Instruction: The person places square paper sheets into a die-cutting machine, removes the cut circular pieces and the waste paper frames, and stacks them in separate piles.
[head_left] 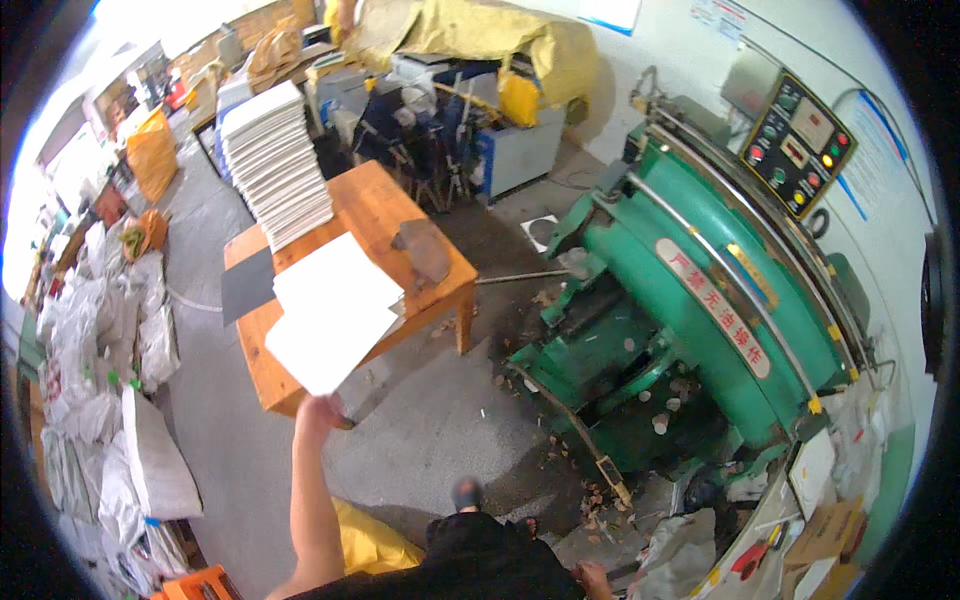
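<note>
- My left hand (318, 410) is pinching a white sheet (325, 345) in its fingers, over the near edge of the wooden table (375, 205).
- My right hand (590, 578) is showing low down; finger state, cannot tell.
- A tall white sheet stack (275, 160) is standing at the table's far end.
- A long pale label (712, 305) is crossing the green press (690, 290) beside the table.

A black control panel (797, 143) with coloured buttons and small screens stands upper right; a red-on-white label strip (714, 306) runs along the green press (690, 270).

The left hand (318, 410) reaches forward on a bare, outstretched forearm, fingers closed in a pinch; the right hand (592, 578) hangs low at the lower edge, its grip unclear
</note>
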